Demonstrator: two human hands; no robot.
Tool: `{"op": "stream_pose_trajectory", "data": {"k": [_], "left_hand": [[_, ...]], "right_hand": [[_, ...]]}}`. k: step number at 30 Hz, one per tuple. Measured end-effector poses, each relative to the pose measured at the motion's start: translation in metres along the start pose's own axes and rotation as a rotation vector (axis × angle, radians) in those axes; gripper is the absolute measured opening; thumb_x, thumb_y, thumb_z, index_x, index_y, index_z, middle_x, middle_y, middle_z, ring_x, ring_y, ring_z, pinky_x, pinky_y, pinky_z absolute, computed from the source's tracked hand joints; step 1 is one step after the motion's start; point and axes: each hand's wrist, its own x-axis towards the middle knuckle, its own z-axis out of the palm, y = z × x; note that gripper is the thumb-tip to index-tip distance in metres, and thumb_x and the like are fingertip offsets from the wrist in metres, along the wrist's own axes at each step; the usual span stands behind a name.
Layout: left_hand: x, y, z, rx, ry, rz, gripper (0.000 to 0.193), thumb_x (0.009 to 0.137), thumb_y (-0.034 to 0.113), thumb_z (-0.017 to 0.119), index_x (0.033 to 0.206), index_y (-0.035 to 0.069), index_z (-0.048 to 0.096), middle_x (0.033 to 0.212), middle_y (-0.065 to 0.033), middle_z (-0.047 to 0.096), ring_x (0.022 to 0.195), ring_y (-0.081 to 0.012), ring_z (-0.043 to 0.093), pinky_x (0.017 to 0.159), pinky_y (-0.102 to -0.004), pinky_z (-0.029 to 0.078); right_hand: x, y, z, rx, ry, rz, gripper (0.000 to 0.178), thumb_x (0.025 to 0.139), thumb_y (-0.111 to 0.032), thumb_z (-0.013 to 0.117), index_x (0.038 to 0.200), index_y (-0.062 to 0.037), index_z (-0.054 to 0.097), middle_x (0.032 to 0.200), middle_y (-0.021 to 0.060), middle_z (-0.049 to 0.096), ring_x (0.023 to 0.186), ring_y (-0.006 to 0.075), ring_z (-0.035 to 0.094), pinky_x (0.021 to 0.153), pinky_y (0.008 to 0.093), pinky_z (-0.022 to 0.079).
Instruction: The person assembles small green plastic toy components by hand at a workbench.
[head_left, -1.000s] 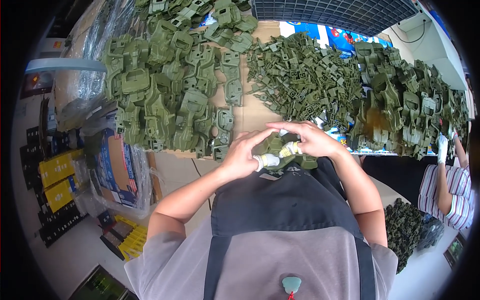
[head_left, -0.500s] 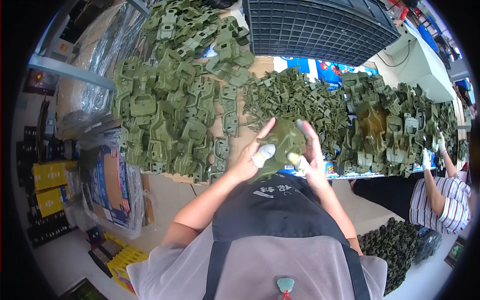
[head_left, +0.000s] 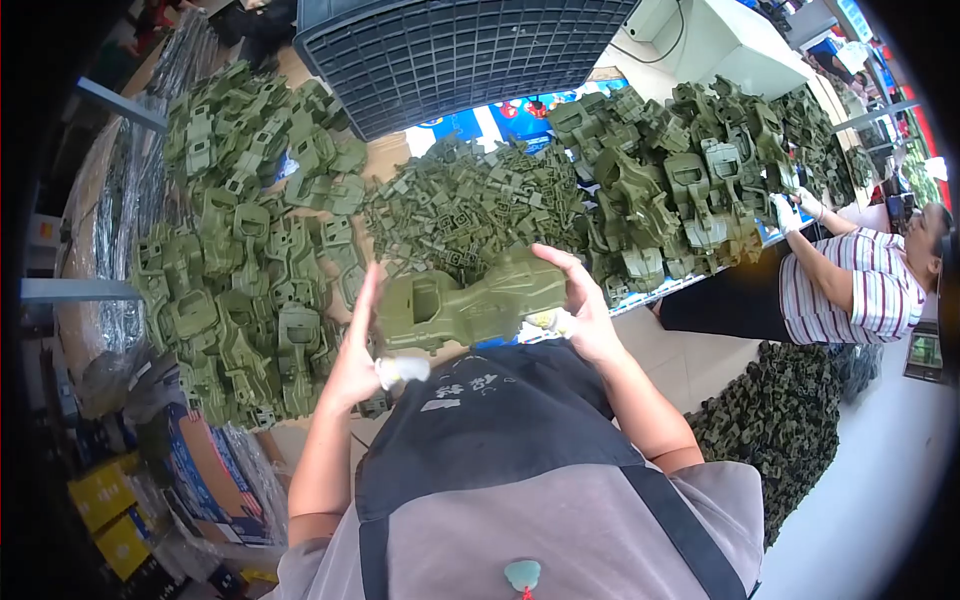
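Note:
An olive-green plastic toy vehicle body (head_left: 470,308) is held crosswise in front of my apron, above the table's near edge. A square opening shows towards its left end. My left hand (head_left: 358,352) is at that end, fingers upright against it and the thumb, in a white cover, below it. At the other end my right hand (head_left: 590,318) grips the body, its fingertips over the upper edge and its covered thumb underneath. Just beyond lies a heap of small green plastic parts (head_left: 470,205).
Larger green vehicle shells (head_left: 235,320) pile up at left, with more shells (head_left: 690,180) at right. A black plastic crate (head_left: 470,60) stands at the back. A person (head_left: 850,270) in a striped shirt works on the right. Dark small parts (head_left: 770,440) are heaped below at right.
The view has swung to the right. The vehicle body has turned from a tilted, narrow view to lying lengthwise across, and my hands have spread apart to its two ends.

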Motion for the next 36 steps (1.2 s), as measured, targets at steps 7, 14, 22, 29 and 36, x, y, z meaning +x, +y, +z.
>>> {"op": "stream_pose_trajectory", "data": {"k": [7, 14, 22, 29, 36], "left_hand": [[-0.008, 0.019, 0.019, -0.207, 0.161, 0.081, 0.076, 0.058, 0.016, 0.080, 0.122, 0.004, 0.042, 0.118, -0.0112, 0.049, 0.108, -0.0208, 0.050, 0.094, -0.0349, 0.040], [0.047, -0.011, 0.026, 0.356, 0.195, 0.276, 0.102, 0.063, 0.019, 0.076, 0.139, 0.009, 0.009, 0.134, -0.0213, 0.030, 0.126, -0.0340, 0.028, 0.103, -0.0375, 0.026], [0.054, -0.107, -0.042, 0.758, 0.327, -0.740, 0.101, 0.060, 0.023, 0.073, 0.139, 0.021, 0.010, 0.120, -0.0262, 0.041, 0.099, -0.0367, 0.054, 0.085, -0.0445, 0.043], [0.045, -0.137, -0.047, 0.159, 0.663, -0.370, 0.084, 0.069, 0.015, 0.066, 0.137, 0.016, 0.018, 0.117, -0.0192, 0.048, 0.096, -0.0280, 0.057, 0.082, -0.0366, 0.047], [0.025, -0.089, -0.042, -1.314, 0.423, -0.225, 0.056, 0.075, 0.029, 0.060, 0.124, 0.007, 0.043, 0.119, -0.0142, 0.048, 0.103, -0.0242, 0.051, 0.087, -0.0387, 0.043]], "right_hand": [[-0.012, -0.002, -0.005, -0.475, -0.062, -0.188, 0.073, 0.066, -0.049, 0.066, 0.120, -0.0047, 0.047, 0.114, 0.0098, 0.048, 0.111, 0.0214, 0.043, 0.097, 0.0342, 0.031], [-0.015, -0.046, -0.063, -0.637, 0.644, -0.596, 0.045, 0.076, -0.017, 0.064, 0.116, -0.0016, 0.049, 0.115, 0.0094, 0.050, 0.107, 0.0209, 0.047, 0.092, 0.0341, 0.039], [-0.006, -0.034, -0.203, -1.398, 1.028, -0.708, 0.050, 0.073, -0.004, 0.063, 0.120, -0.0015, 0.045, 0.118, 0.0142, 0.048, 0.110, 0.0275, 0.044, 0.095, 0.0368, 0.032], [-0.015, -0.037, -0.175, -1.410, 0.642, -0.398, 0.079, 0.060, 0.010, 0.044, 0.135, -0.0119, 0.031, 0.133, 0.0127, 0.037, 0.121, 0.0309, 0.033, 0.102, 0.0373, 0.021], [-0.032, -0.047, -0.158, -1.445, 0.807, -0.339, 0.067, 0.071, 0.003, 0.051, 0.134, -0.0088, 0.033, 0.133, 0.0134, 0.038, 0.123, 0.0295, 0.031, 0.103, 0.0388, 0.019]]}}
